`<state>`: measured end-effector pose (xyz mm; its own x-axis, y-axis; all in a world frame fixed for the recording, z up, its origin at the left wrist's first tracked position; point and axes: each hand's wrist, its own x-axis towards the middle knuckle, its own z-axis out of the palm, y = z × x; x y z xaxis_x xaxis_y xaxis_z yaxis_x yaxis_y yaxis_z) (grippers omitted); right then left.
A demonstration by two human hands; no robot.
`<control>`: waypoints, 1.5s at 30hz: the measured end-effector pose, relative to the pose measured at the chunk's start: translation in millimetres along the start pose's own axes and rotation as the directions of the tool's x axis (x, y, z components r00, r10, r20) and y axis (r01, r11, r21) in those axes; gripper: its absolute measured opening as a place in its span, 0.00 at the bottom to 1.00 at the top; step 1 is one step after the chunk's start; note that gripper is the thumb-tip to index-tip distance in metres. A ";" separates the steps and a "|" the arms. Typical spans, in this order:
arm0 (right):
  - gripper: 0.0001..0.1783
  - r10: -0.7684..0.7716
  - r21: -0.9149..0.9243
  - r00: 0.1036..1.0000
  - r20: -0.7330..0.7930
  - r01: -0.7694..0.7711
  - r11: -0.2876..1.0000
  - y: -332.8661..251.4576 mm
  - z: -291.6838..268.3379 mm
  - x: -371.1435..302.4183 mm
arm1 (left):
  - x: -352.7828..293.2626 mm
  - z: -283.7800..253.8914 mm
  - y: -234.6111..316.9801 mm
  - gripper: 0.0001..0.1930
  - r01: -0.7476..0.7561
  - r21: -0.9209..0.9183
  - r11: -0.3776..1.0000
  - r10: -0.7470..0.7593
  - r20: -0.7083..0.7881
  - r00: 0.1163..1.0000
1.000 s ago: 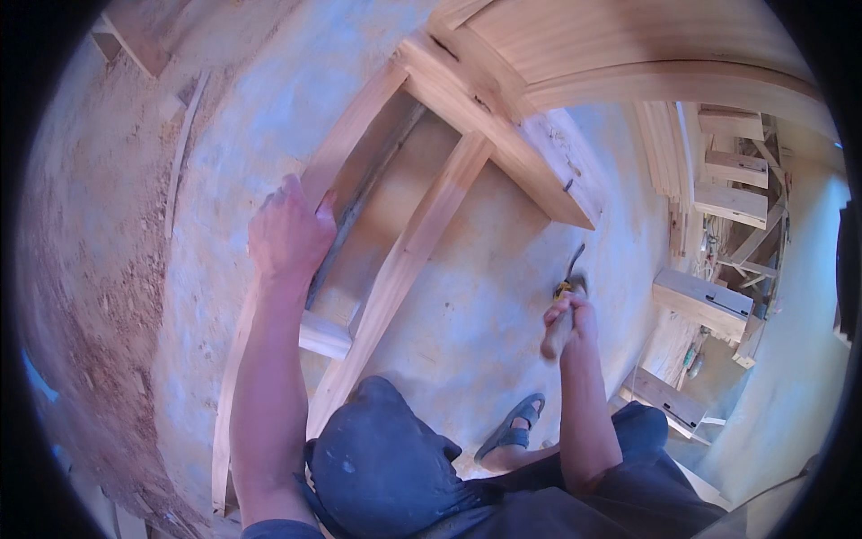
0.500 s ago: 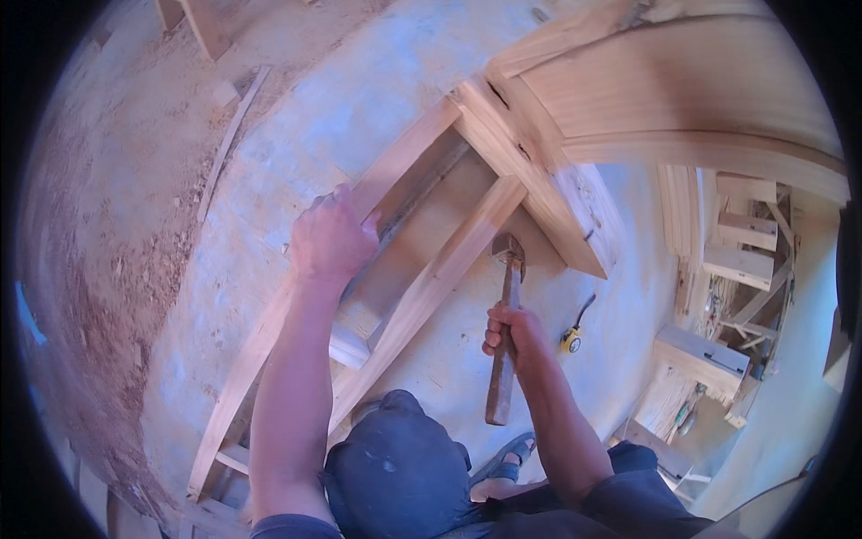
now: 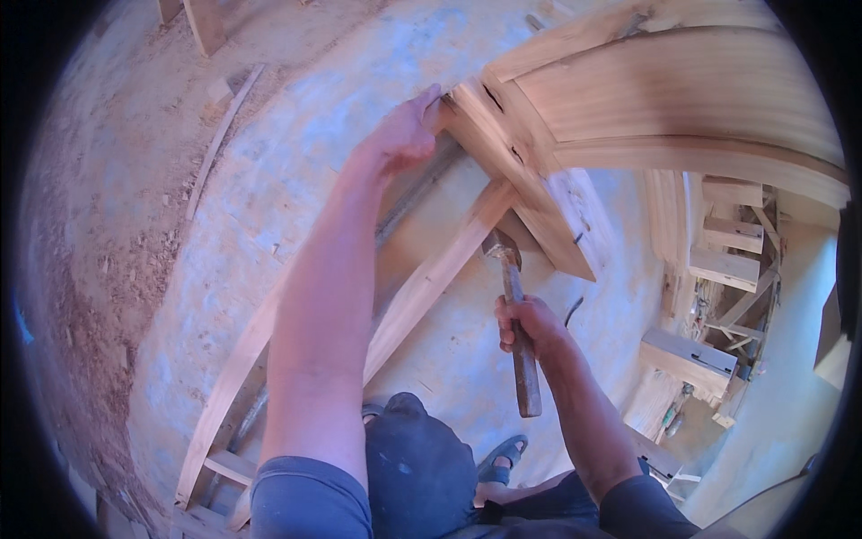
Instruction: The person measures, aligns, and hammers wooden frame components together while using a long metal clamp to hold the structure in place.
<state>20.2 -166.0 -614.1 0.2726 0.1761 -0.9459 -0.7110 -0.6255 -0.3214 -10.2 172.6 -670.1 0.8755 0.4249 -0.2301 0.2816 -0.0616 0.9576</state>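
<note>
My right hand point(image 3: 532, 325) is closed round the wooden handle of a hammer point(image 3: 523, 377). The hammer's metal head point(image 3: 500, 247) points up toward a thick wooden crosspiece point(image 3: 525, 193). My left hand point(image 3: 409, 130) is closed on the upper end of a long wooden rail point(image 3: 235, 364), right where it meets that crosspiece. My left forearm hides much of this rail. A second wooden rail point(image 3: 440, 269) runs parallel to it and reaches the crosspiece between my hands.
A large wooden panel point(image 3: 691, 90) adjoins the crosspiece at upper right. Several wooden pieces point(image 3: 687, 359) stand along the right side. A thin strip of wood point(image 3: 220, 144) lies on the ground at left. A sandalled foot point(image 3: 501, 460) rests below the hammer.
My left hand has moved up along the rail to its end by the crosspiece. The hammer has shifted slightly right, still in my right hand. My right hand now hides the yellow tape measure's body.
</note>
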 end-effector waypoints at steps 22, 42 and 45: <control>0.26 -0.723 -0.952 0.621 0.303 0.167 -0.255 -208.3 65.5 -83.7 | -185.4 -26.0 -33.4 0.14 0.449 0.654 0.609 -0.175 -0.441 0.880; 0.15 -0.355 -0.278 0.714 0.603 -0.229 -0.933 -326.2 256.9 -2.7 | -189.0 -21.4 -48.1 0.07 0.396 0.601 0.694 -0.051 -0.507 0.860; 0.13 -0.600 -0.598 0.453 0.660 -0.167 -0.784 -372.5 293.1 0.3 | -188.5 -23.4 -45.7 0.06 0.415 0.606 0.679 -0.072 -0.507 0.859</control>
<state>95.1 289.8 -507.9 0.1221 0.9563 -0.2656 0.8994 0.0065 0.4371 -197.3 116.4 -666.5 0.5323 0.8276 -0.1780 0.7922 -0.4129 0.4493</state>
